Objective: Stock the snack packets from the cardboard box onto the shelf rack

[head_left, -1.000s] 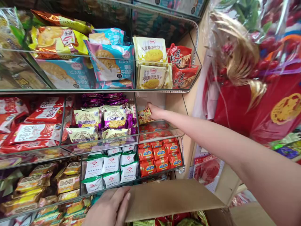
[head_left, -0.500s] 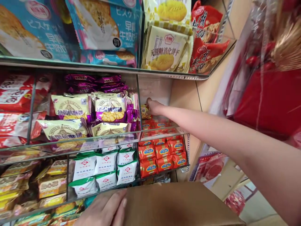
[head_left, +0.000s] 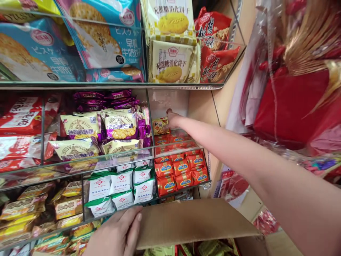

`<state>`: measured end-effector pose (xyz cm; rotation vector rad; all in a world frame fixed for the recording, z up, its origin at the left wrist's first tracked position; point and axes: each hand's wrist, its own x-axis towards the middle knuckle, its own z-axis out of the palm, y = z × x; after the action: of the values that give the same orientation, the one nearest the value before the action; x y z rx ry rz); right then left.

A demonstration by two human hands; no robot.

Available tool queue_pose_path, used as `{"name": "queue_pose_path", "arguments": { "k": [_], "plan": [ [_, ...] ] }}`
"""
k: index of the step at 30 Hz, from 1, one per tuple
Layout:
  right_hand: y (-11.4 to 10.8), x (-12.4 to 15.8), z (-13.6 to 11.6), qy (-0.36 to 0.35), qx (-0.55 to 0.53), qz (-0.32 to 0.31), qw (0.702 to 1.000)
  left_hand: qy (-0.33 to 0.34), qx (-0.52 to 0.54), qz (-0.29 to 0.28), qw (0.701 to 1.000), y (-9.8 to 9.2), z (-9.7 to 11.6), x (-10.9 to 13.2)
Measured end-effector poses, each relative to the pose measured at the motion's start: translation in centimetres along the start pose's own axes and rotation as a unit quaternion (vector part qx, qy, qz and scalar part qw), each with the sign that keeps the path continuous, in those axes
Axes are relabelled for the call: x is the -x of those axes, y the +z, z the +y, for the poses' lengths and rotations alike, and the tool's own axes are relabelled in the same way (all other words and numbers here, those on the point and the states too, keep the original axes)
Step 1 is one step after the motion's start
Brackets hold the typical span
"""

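Observation:
My right hand [head_left: 173, 119] reaches deep into a shelf compartment and grips the right end of a small yellow and red snack packet [head_left: 160, 126]. That packet lies on the compartment's floor near the back, and the fingers are partly hidden behind the hand. Below it, red packets [head_left: 180, 167] show through the clear shelf and its front. In the foreground my left hand [head_left: 115, 231] is closed over the left edge of a brown cardboard box flap [head_left: 191, 220]. Inside the box, yellow-green and red packets [head_left: 213, 247] show below the flap.
Clear dividers and a shelf lip [head_left: 106, 156] bound the compartments. Purple and cream biscuit packets [head_left: 121, 124] fill the left neighbour, with white and green packets [head_left: 121, 183] below. An upper shelf edge [head_left: 106, 85] hangs above my right arm. Red decorations [head_left: 287, 106] hang at right.
The view has shifted and tilted, so the box's contents now show below the flap. More of the yellow packet is visible at my right hand. My left hand stays on the flap.

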<state>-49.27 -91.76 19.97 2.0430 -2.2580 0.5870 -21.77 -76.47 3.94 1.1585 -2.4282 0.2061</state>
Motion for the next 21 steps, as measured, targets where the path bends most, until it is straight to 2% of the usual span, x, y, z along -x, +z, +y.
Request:
{"name": "queue_pose_path", "arguments": {
  "k": [3,6,8,10,12,13,15,18,19,20,21],
  "plan": [
    [-1.6,1.4,-0.5,-0.021,0.012,0.024,0.999,-0.059,0.000,-0.080,0.995,-0.4,0.6,-0.1],
    [-3.0,6.1,-1.4,-0.093,0.014,0.066,0.993,-0.074,-0.012,-0.103,0.992,-0.6,1.3,-0.3],
    [-3.0,11.7,-1.9,-0.225,-0.004,0.122,0.967,-0.070,-0.022,-0.103,0.992,-0.6,1.4,-0.6],
    [-1.6,18.9,-1.8,-0.353,-0.029,0.121,0.927,-0.043,-0.020,-0.070,0.996,-0.5,1.3,-0.8],
    [1.3,26.2,-1.0,-0.479,-0.043,0.031,0.876,-0.001,-0.003,-0.006,1.000,-0.3,1.2,-0.5],
    [3.2,29.4,-0.4,-0.502,-0.037,-0.028,0.864,0.020,0.011,0.031,0.999,-0.2,1.2,-0.2],
    [7.2,34.3,1.0,-0.436,-0.018,-0.100,0.894,0.055,0.038,0.104,0.992,0.3,1.8,1.2],
    [11.7,37.8,2.8,-0.286,-0.053,-0.115,0.950,0.148,0.091,0.159,0.972,2.2,3.9,4.6],
    [12.5,38.3,3.2,-0.238,-0.091,-0.111,0.961,0.190,0.121,0.131,0.966,3.3,4.8,5.9],
    [13.0,38.6,3.5,-0.197,-0.133,-0.109,0.965,0.169,0.135,0.087,0.972,4.4,5.6,7.0],
    [13.2,38.8,3.7,-0.166,-0.173,-0.109,0.965,0.095,0.134,0.030,0.986,5.7,6.3,8.0]
  ]
}}
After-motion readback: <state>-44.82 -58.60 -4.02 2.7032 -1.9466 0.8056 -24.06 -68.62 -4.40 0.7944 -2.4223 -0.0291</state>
